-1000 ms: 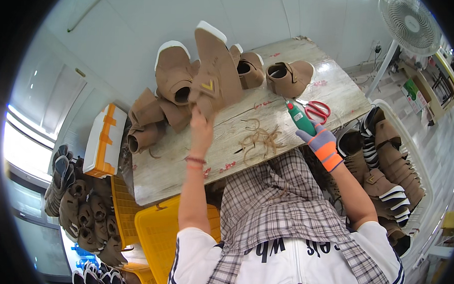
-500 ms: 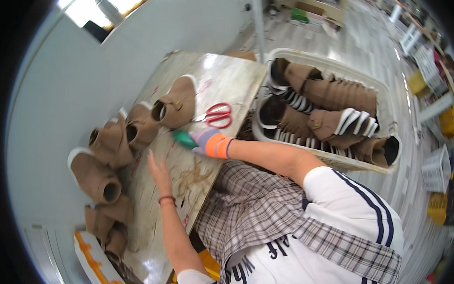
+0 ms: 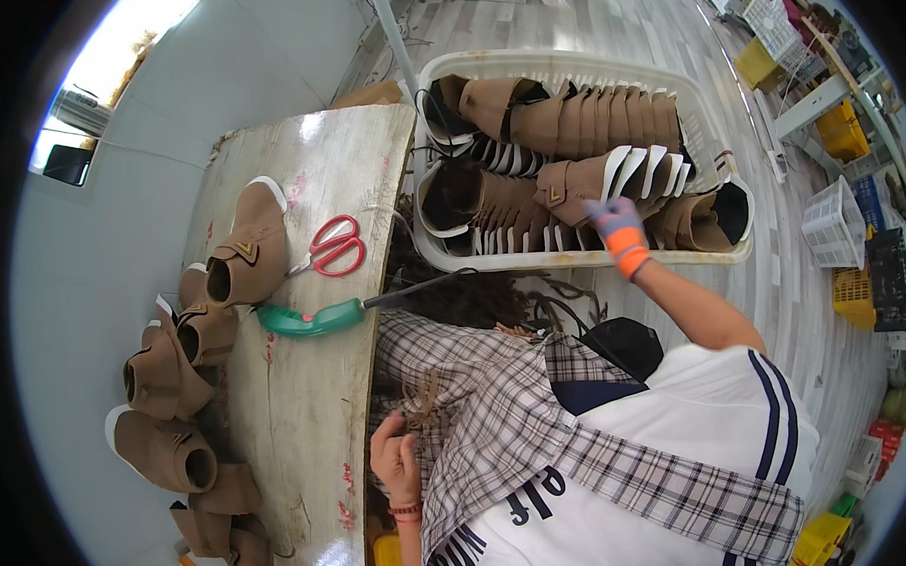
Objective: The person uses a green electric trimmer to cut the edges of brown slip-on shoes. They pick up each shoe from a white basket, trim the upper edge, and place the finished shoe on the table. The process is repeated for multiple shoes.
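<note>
While both holds look unclear, my grey-gloved right hand (image 3: 615, 224) is at a brown, white-edged shoe upper (image 3: 571, 185) in the white plastic basket (image 3: 713, 164); my half-curled left hand (image 3: 395, 461) neighbours the pale wooden table (image 3: 309, 398), red-handled scissors (image 3: 319, 252) and green handheld tool (image 3: 312, 321) lying there.

I see bare wood on the bench (image 3: 298, 427) along the person's edge, near the left hand (image 3: 397, 463), and another open patch by the end corner, past the red scissors (image 3: 340, 244). The green tool (image 3: 312, 321) and its black cord (image 3: 421, 288) lie across between. Brown shoes (image 3: 246, 261) crowd the wall edge. Stacked shoes (image 3: 598, 118) pack most of the white crate (image 3: 590, 64); the dark gap beside the bench looks cluttered, probably.
</note>
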A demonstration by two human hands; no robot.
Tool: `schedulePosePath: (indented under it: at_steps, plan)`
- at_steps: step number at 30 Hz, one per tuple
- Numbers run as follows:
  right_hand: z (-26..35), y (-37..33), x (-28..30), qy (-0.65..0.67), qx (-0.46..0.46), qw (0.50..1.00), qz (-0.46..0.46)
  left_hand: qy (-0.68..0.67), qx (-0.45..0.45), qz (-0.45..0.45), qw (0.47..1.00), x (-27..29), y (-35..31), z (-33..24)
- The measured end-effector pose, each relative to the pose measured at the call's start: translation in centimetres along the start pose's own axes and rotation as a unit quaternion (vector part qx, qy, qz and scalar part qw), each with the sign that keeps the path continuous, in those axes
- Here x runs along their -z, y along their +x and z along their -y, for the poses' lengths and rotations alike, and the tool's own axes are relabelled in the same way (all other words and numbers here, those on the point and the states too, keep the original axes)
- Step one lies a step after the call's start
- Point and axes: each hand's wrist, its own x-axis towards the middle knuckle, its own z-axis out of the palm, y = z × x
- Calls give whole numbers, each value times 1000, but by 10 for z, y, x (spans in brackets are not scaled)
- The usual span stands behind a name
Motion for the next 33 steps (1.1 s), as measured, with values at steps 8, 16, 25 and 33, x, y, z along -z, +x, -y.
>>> schedulePosePath:
  at_steps: [8, 16, 25, 33]
  plan:
    - [-88, 63, 28, 176, -212, 943, 185, -112, 128, -188, 967, -20, 4, -19]
    - [-111, 71, -70, 460, -144, 876, -25, -98, 136, -185, 968, -20, -8, -11]
    - [-55, 85, -67, 108, -128, 976, -138, -118, 137, -200, 963, -27, 5, -19]
    - [-124, 130, -99, 295, 2, 954, 43, -124, 133, -194, 964, -26, 7, -22]
